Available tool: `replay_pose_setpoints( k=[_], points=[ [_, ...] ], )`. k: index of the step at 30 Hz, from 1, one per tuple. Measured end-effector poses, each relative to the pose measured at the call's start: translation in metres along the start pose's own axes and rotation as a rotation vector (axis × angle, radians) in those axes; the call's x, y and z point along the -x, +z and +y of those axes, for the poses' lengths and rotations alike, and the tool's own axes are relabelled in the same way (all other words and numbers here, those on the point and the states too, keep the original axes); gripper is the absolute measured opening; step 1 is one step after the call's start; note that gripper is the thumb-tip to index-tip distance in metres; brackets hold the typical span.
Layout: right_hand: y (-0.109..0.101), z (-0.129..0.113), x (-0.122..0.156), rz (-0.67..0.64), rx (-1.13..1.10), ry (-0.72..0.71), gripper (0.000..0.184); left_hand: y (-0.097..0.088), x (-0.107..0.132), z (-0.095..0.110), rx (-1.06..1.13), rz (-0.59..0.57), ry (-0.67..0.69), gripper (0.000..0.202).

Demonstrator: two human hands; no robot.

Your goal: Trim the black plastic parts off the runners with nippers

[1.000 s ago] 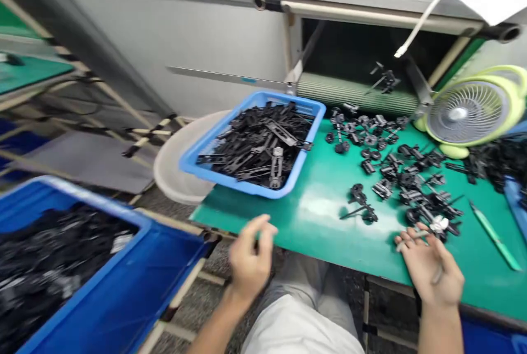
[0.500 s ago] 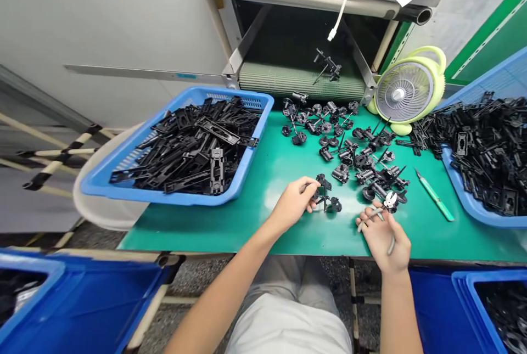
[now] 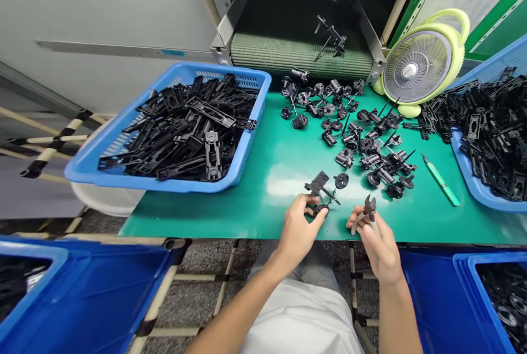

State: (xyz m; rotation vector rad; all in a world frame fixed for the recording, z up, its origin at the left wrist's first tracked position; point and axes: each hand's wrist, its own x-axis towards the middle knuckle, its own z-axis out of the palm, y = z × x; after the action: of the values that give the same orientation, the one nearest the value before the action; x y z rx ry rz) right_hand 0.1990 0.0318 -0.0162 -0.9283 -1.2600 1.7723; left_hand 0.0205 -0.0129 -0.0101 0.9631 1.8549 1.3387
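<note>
My left hand (image 3: 300,228) is closed on a black moulded plastic cluster (image 3: 325,186), several small parts joined on thin sprue arms, held just above the front of the green table mat (image 3: 272,178). My right hand (image 3: 376,239) is closed round the handles of small cutting pliers (image 3: 368,208), whose dark jaws point up and left toward the cluster, a short gap away. A loose pile of similar black clusters (image 3: 362,140) lies on the mat behind both hands.
A light blue basket (image 3: 123,140) of long black parts sits at the left. Another blue basket (image 3: 486,189) of black parts stands at the right. A green fan (image 3: 420,63), a conveyor belt (image 3: 296,57) and a green knife (image 3: 440,181) are behind. Dark blue bins (image 3: 82,293) stand below the table.
My left hand swung from the left bin side to the mat, took a black cluster and lifted it nearer. My right hand raised the pliers. The view turned right and down.
</note>
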Motion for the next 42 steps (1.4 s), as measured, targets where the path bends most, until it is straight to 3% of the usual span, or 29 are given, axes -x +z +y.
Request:
replay_pose_setpoints(
  k=[4,7,11,15,17,22,24,27,30,34,36,39,42],
  points=[
    [-0.002,-0.003,-0.021,0.009,0.072,-0.016,0.036,0.002,0.001,-0.002,-0.123,-0.059,0.042,0.062],
    [-0.002,-0.002,-0.027,-0.007,0.087,-0.022,0.037,-0.008,-0.001,0.003,-0.239,-0.112,0.132,0.075],
    [-0.002,0.002,-0.028,-0.035,0.027,-0.035,0.036,-0.022,-0.020,0.028,-0.282,-0.039,0.234,0.062],
    [-0.004,0.002,-0.032,-0.028,-0.273,-0.053,0.030,-0.026,-0.044,0.052,-0.299,-0.377,0.326,0.031],
    [-0.005,0.000,-0.034,-0.020,-0.359,-0.043,0.029,-0.024,-0.049,0.054,-0.179,-0.434,0.248,0.023],
    [-0.007,-0.002,-0.035,-0.034,-0.396,-0.015,0.028,-0.017,-0.046,0.034,0.580,-0.347,-0.219,0.024],
    [-0.007,-0.002,-0.035,-0.025,-0.378,-0.006,0.028,-0.015,-0.045,0.024,0.681,-0.300,-0.301,0.025],
    [-0.009,-0.001,-0.035,-0.006,-0.340,0.005,0.030,-0.015,-0.046,0.014,0.602,-0.255,-0.326,0.022],
    [-0.009,-0.001,-0.034,-0.019,-0.330,0.001,0.030,-0.021,-0.050,0.012,0.319,-0.242,-0.288,0.016],
    [-0.009,-0.001,-0.035,-0.026,-0.302,-0.015,0.028,-0.043,-0.060,0.014,-0.266,-0.115,-0.035,0.012],
    [-0.010,0.000,-0.036,-0.017,-0.265,-0.033,0.028,-0.057,-0.063,0.015,-0.374,0.023,0.051,0.013],
    [-0.009,0.000,-0.031,-0.003,-0.164,-0.071,0.031,-0.074,-0.054,0.016,-0.096,0.114,-0.054,0.018],
    [0.003,-0.006,-0.016,0.022,0.200,-0.160,0.030,-0.079,-0.027,0.026,0.444,0.040,-0.199,0.021]
  ],
)
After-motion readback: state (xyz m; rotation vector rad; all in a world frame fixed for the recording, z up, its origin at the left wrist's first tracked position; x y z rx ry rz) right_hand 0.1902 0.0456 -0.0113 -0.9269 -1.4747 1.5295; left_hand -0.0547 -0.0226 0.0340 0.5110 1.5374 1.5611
